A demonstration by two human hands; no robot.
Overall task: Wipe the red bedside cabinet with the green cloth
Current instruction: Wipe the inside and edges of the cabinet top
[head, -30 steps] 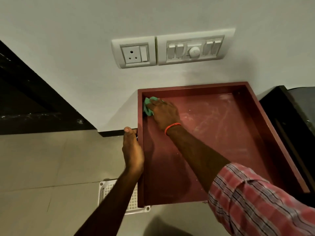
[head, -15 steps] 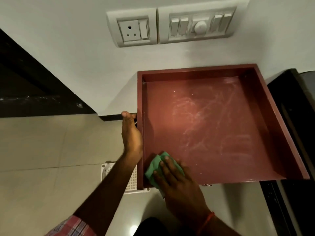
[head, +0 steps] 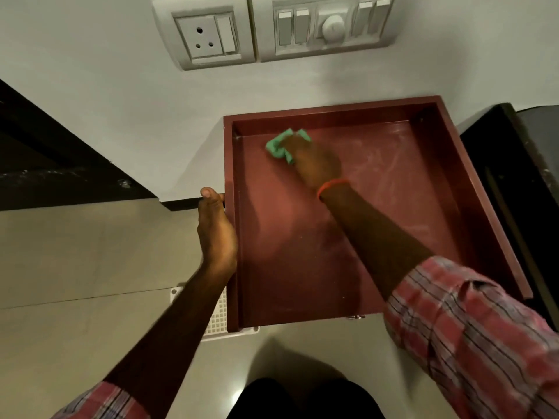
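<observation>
The red bedside cabinet (head: 378,213) fills the middle of the view, its recessed top standing against the white wall (head: 121,116) below a socket and switch panel (head: 272,28). The left hand (head: 216,234) is wrapped over the cabinet's left rim, thumb up, steadying it. The right hand (head: 314,164), blurred with motion, presses the bunched green cloth (head: 281,145) flat on the tray floor near the far left corner, fingers curled on it. Wiping is mid-stroke; pale streaks show on the right half (head: 393,176), so the work looks partly done. The next pass likely calls for drawing the cloth rightward over those streaks with even pressure. Half a second ago the cloth sat at the near left edge; it has since swept to the back
</observation>
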